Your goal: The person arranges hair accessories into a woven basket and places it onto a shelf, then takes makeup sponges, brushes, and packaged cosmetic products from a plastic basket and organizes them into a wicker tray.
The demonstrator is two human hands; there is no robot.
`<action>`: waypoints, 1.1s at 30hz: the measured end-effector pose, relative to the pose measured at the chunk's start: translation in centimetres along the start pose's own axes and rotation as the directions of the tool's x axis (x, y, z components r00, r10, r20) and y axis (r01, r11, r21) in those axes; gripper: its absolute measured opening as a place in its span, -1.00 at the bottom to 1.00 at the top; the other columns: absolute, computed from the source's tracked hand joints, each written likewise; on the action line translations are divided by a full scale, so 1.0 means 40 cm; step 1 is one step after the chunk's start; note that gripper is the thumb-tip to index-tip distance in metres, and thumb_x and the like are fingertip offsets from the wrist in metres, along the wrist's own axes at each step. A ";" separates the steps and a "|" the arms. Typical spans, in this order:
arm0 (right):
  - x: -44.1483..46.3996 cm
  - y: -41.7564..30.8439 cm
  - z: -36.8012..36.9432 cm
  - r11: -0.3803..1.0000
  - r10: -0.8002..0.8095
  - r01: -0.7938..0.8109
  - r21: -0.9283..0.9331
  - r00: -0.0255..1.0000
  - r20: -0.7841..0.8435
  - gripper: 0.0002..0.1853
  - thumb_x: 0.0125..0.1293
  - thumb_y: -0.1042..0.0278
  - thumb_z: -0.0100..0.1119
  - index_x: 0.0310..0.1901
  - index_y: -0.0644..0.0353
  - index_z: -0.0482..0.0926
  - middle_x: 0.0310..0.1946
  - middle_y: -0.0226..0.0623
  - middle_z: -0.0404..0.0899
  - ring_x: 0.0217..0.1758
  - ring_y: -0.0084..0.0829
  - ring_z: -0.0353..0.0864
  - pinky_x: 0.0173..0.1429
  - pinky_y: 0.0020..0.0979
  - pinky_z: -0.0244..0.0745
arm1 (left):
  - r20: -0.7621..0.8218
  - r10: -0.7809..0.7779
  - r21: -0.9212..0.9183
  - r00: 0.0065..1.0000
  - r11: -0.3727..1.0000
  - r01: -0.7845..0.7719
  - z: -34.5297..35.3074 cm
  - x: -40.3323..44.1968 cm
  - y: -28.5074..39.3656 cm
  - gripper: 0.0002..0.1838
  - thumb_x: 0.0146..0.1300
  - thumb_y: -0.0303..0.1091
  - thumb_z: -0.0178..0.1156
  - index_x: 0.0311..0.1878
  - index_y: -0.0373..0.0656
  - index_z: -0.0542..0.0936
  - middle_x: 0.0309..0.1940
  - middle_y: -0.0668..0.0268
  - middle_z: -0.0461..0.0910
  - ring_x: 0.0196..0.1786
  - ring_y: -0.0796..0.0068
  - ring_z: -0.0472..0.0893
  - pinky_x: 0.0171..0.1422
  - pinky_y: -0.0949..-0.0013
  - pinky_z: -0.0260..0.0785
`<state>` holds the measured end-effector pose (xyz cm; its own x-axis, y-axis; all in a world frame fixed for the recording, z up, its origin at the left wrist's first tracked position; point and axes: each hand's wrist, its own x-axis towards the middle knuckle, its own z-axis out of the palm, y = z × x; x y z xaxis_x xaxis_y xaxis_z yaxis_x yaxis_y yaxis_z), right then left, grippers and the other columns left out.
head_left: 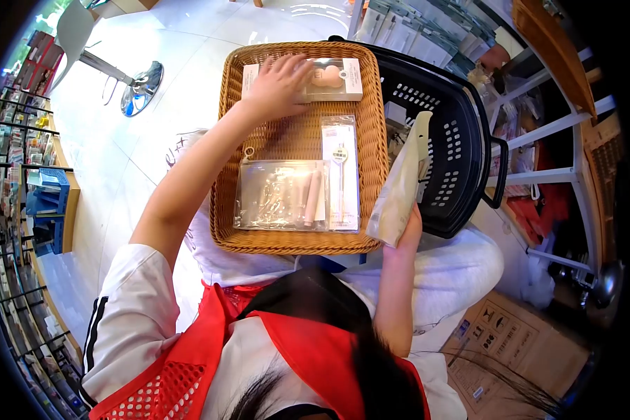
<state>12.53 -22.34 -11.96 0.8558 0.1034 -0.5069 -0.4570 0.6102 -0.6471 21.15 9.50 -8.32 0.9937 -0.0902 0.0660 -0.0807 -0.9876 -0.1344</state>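
- Head view: our left hand [280, 87], fingers spread, lies over the windowed white box [352, 78] showing rounded pink forms.
- Our right hand [407, 227] grips the lower end of a translucent, crinkly plastic packet [399, 185] (most fingers are hidden).
- In the rectangular tan wicker basket [297, 248], we have the box, a clear glossy pouch [269, 196] and a slim white-backed packet [346, 192] placed; the gripped one is outside, beside a perforated black plastic basket [462, 105].

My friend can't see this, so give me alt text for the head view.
A person's left hand is over packaging in a wicker basket, while the right hand holds a plastic packet by its near right corner. A clear pouch and a slim package lie inside; a black basket stands to the right.
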 end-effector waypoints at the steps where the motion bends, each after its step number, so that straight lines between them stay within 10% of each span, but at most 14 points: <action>1: 0.000 0.000 0.000 1.000 0.004 -0.004 -0.002 1.000 -0.004 -0.66 0.39 0.36 -0.23 0.11 0.25 0.40 -0.11 -0.23 0.56 -0.14 -0.34 0.60 -0.07 -0.34 0.54 | 0.087 -0.073 0.043 0.994 0.997 0.069 -0.021 -0.012 -0.016 0.02 -0.06 0.04 0.35 0.41 -0.01 0.01 0.34 0.13 0.13 0.40 0.15 0.12 0.49 0.07 -0.10; 18: -0.007 -0.008 0.011 1.000 0.017 -0.017 -0.003 1.000 -0.019 -0.65 0.38 0.33 -0.21 0.11 0.27 0.40 -0.11 -0.22 0.56 -0.14 -0.35 0.60 -0.06 -0.35 0.54 | 0.063 -0.074 -0.043 0.995 0.996 0.077 -0.011 -0.028 -0.132 -0.06 -0.16 -0.15 0.40 0.35 -0.06 0.20 0.17 0.12 0.32 0.23 0.08 0.31 0.26 0.16 0.26; 24: -0.009 -0.008 0.015 0.999 0.004 -0.004 -0.032 1.000 -0.011 -0.66 0.35 0.35 -0.18 0.09 0.27 0.41 -0.12 -0.23 0.56 -0.14 -0.36 0.60 -0.06 -0.36 0.54 | -0.220 0.119 0.112 0.968 0.989 -0.096 0.060 -0.047 -0.150 -0.06 -0.11 -0.05 0.39 0.35 -0.05 0.18 0.31 0.13 0.21 0.32 0.03 0.22 0.30 0.13 0.22; 30: -0.008 -0.009 0.001 0.999 -0.008 0.011 -0.046 0.998 0.069 -0.67 0.35 0.37 -0.19 0.08 0.27 0.40 -0.11 -0.23 0.56 -0.13 -0.36 0.60 -0.05 -0.36 0.53 | -0.095 -0.374 0.012 0.923 0.926 0.376 -0.004 -0.079 -0.086 -0.01 -0.10 -0.06 0.39 0.38 -0.07 0.09 0.33 0.19 0.19 0.40 -0.03 0.06 0.37 0.06 0.13; 33: -0.002 -0.005 -0.012 1.000 -0.013 0.014 -0.003 0.994 0.105 -0.66 0.35 0.39 -0.20 0.09 0.28 0.40 -0.11 -0.23 0.55 -0.13 -0.36 0.60 -0.04 -0.37 0.53 | -0.083 -0.312 -0.225 0.947 0.931 0.287 0.031 -0.084 -0.132 -0.03 -0.14 -0.21 0.43 0.35 -0.17 0.14 0.30 0.17 0.23 0.42 -0.03 0.02 0.41 0.12 0.10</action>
<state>12.44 -22.84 -12.05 0.8826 0.1773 -0.4355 -0.4460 0.6090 -0.6559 18.32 15.17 -9.08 0.9594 0.2118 0.1863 0.1925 -0.9744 0.1162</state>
